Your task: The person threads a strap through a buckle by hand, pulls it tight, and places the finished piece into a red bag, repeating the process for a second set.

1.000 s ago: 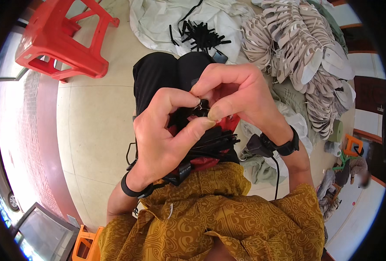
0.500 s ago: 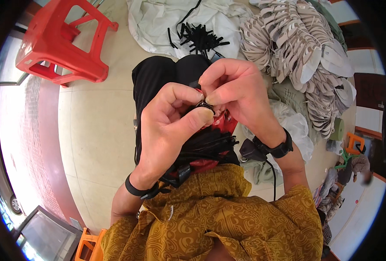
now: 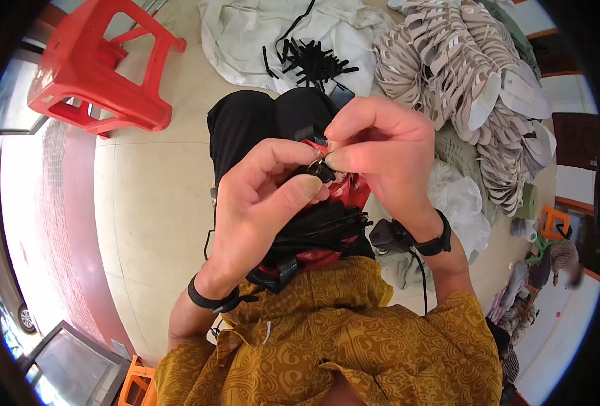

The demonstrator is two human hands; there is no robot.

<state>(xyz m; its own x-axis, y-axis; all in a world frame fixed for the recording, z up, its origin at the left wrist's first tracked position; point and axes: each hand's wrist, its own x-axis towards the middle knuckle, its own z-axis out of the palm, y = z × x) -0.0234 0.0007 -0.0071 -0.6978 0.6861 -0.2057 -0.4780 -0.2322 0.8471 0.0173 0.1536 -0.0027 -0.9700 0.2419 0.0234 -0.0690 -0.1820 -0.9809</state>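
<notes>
Over my lap, my left hand (image 3: 256, 196) pinches a small black piece (image 3: 323, 173) between thumb and fingers. A thin shiny metal ring seems to stand at its top, but it is too small to make out well. My right hand (image 3: 388, 145) is closed just beside it, its thumb and forefinger pinched at the ring. Under both hands a red plastic bag (image 3: 354, 193) lies on my black trousers. Black strips (image 3: 313, 233) are heaped on the bag's near side. A black band circles each wrist.
A red plastic stool (image 3: 97, 74) stands at the far left. Ahead, a white sheet (image 3: 246, 40) bears a pile of short black strips (image 3: 317, 61). Stacked grey-beige shoe pieces (image 3: 462, 74) fill the far right. A small dark device (image 3: 388, 235) with a cable hangs by my right wrist.
My right hand has shifted slightly right, away from my left fingers. The black piece has tilted and shows more, with the shiny ring now visible above it.
</notes>
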